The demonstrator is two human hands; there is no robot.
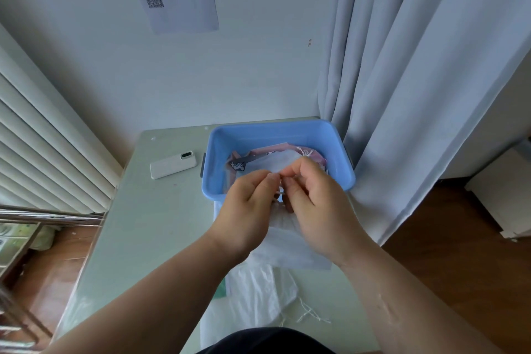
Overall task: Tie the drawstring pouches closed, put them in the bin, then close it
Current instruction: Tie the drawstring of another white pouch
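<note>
- Spare pouch lies nearest the camera, behind the wrists.
- Left hand and right hand: fingertips pinched on white string.
- Pouch lies beneath the fingers.
- Bin just beyond the fingers, open, pouches inside.
- Phone off to the fingers' left.

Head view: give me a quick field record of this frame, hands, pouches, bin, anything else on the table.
left hand: fingers pinched on the drawstring at the pouch mouth
right hand: fingers pinched on the same drawstring, facing the left
white pouch: on the table under both hands, knot not visibly finished
second white pouch: nearer the person, cord ends loose
blue bin: open, no lid in view
bin contents: pink and white pouches
white phone: flat on the table, left of the bin
</note>
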